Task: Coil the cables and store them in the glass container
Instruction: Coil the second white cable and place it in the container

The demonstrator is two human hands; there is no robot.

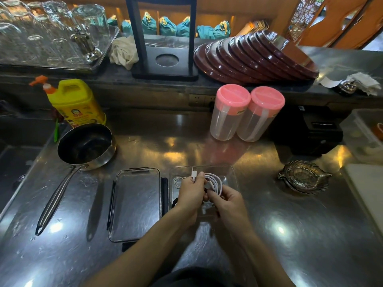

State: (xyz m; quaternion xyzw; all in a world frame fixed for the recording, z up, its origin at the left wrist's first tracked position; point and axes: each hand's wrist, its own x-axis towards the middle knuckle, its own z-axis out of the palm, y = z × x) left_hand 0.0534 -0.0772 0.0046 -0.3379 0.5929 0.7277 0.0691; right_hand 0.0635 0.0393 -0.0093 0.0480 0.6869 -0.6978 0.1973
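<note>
A clear glass container [230, 169] sits on the steel counter in front of me. Both hands hover over it with a white cable [214, 180] looped into a coil between them. My left hand [189, 193] pinches the cable near its white plug, which points up. My right hand [227, 200] grips the lower side of the coil. A second thin white cable [177, 181] lies coiled inside the container at its left side. Something dark lies in the container's near left corner, mostly hidden by my left hand.
The container's clear lid [136, 204] lies flat just left of it. A saucepan [87, 147] with a long handle sits further left, a yellow soap bottle [75, 102] behind it. Two pink-lidded jars [246, 113] stand at the back, a metal leaf-shaped dish [303, 176] to the right.
</note>
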